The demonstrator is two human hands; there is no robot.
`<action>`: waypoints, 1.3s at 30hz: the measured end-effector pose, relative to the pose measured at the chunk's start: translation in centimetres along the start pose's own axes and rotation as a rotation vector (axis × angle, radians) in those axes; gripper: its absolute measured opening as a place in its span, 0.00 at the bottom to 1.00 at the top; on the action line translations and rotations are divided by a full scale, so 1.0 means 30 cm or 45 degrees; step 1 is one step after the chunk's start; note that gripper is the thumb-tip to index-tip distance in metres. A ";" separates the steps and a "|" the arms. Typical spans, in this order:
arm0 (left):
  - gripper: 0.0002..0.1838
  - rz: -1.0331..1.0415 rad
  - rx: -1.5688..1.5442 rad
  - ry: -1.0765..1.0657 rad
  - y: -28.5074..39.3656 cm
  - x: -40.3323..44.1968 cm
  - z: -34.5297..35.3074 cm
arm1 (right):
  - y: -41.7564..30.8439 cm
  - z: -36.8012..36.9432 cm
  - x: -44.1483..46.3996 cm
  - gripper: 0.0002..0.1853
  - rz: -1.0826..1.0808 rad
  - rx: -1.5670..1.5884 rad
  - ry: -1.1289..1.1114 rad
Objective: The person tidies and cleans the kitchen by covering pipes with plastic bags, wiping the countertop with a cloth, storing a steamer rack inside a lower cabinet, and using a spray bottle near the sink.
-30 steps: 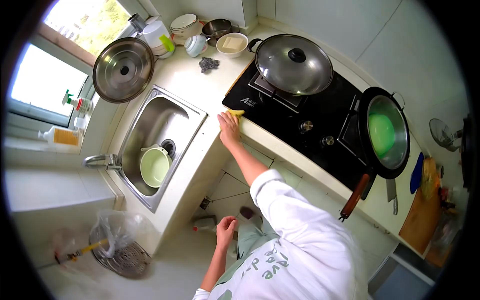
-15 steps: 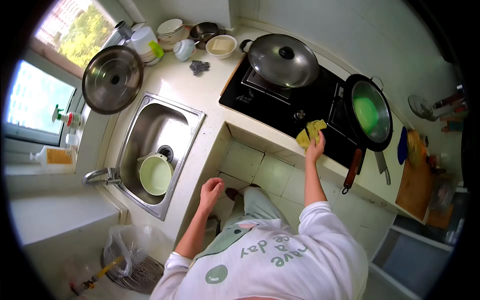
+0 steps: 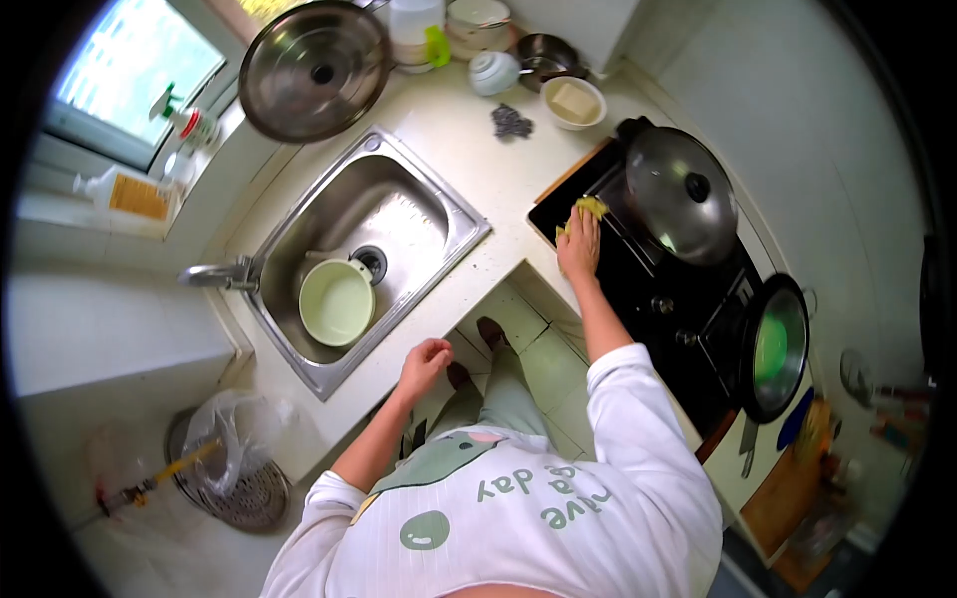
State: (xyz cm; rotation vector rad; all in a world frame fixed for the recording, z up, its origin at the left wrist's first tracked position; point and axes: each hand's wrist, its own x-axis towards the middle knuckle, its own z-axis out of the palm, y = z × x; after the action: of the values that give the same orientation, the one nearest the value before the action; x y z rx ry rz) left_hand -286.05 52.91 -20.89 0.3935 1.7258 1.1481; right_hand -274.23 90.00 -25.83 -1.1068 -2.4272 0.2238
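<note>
My right hand [image 3: 579,244] presses a yellow cloth [image 3: 592,206] onto the left end of the black glass stove top [image 3: 623,274]. Parts of the cloth stick out past the fingertips and at the thumb side; the rest is under my hand. Just beyond it, a lidded wok [image 3: 663,194] sits on the left burner. My left hand [image 3: 427,365] hangs with loosely curled fingers in front of the counter edge, near the steel sink [image 3: 439,189], and nothing shows in it. A pale green pot [image 3: 337,304] stands inside the sink.
A dark wok [image 3: 793,344] with something green inside occupies the right burner. Behind the sink leans a large lid [image 3: 289,85]. A white bowl [image 3: 588,118], scouring pad [image 3: 511,123] and small teapot [image 3: 490,73] are at the back. A knife [image 3: 749,444] lies right of the stove.
My right hand has moved the cloth from the stove's front edge to its left end. The view has turned left. My left hand stays loosely curled near the counter.
</note>
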 end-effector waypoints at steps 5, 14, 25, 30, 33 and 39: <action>0.10 -0.098 -0.104 0.256 -0.006 0.036 -0.045 | -0.146 0.064 0.115 0.30 -0.438 0.389 -0.300; 0.10 -0.204 -0.397 0.587 -0.165 -0.131 -0.089 | -0.544 0.122 -0.310 0.33 -0.504 0.536 -0.442; 0.25 -0.112 -0.867 1.186 -0.401 -0.543 -0.345 | -1.236 0.083 -0.899 0.30 -1.238 0.667 -0.839; 0.48 -0.137 -0.244 2.119 -0.404 -0.707 -0.637 | -1.482 0.146 -1.031 0.24 -1.784 0.608 -0.831; 0.39 -0.086 0.815 2.370 -0.386 -0.755 -0.865 | -1.610 0.185 -1.054 0.24 -1.954 0.625 -0.840; 0.15 0.433 -0.812 1.988 -0.129 -0.927 -1.002 | -1.814 0.333 -1.002 0.20 -1.445 0.824 -1.406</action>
State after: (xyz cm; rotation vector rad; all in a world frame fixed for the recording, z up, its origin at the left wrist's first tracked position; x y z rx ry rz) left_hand -298.04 16.12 -6.90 -0.9060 2.3243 2.4979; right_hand -298.42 31.86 -26.97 0.9678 -2.9678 1.3185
